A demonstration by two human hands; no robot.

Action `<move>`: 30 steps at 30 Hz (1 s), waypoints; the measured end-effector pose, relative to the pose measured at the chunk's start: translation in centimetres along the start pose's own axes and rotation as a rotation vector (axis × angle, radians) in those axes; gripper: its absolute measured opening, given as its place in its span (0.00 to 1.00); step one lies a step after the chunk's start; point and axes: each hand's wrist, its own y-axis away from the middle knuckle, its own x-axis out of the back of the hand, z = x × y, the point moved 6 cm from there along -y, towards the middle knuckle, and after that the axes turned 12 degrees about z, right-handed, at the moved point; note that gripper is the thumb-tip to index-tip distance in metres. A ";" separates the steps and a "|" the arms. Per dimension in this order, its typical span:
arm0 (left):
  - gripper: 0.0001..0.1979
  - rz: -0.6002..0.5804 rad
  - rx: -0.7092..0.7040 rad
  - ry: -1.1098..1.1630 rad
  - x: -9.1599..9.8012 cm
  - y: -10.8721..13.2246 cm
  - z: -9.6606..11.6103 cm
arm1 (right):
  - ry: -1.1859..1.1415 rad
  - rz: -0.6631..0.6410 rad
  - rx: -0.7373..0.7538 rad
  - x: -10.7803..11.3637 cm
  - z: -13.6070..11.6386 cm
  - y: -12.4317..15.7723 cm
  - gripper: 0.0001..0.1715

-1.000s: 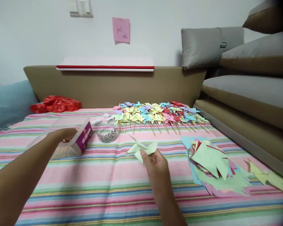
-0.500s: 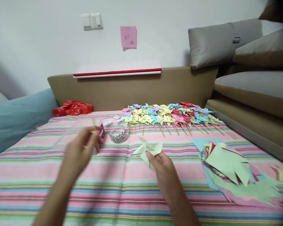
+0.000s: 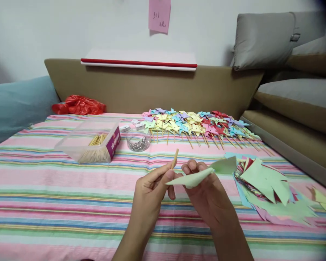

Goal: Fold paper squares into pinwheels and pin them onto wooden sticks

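Two hands meet above the striped cloth [image 3: 70,188], each holding a part.
The left hand [image 3: 149,188] pinches a thin wooden stick [image 3: 175,158], tilted slightly, between thumb and fingers. The right hand [image 3: 208,192] grips a pale green paper pinwheel [image 3: 195,177] just beside the left thumb. A clear box of sticks [image 3: 89,145] lies beyond the left hand, and a heap of cut paper [image 3: 263,185] lies right of the right hand.

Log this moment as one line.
left hand: pinches wooden stick | right hand: holds green paper pinwheel | stick box, pin jar: behind, on striped cloth
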 end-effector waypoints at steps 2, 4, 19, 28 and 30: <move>0.09 -0.062 0.035 0.078 -0.6 0.5 -0.1 | 0.002 -0.054 0.013 -0.3 -0.2 0.1 0.08; 0.07 -0.087 0.024 0.119 -1.0 0.8 0.1 | 0.001 -0.089 0.016 -0.6 -0.3 0.2 0.09; 0.12 -0.074 -0.237 0.043 -0.8 1.3 2.1 | 0.037 -0.081 0.062 -0.9 -0.8 1.0 0.09; 0.12 -0.090 -0.321 -0.004 -0.7 1.5 2.0 | 0.014 -0.109 0.072 -0.6 -0.7 0.9 0.07; 0.12 -0.096 -0.328 -0.008 -0.8 1.5 2.2 | 0.017 -0.133 0.085 -0.5 -0.7 0.9 0.05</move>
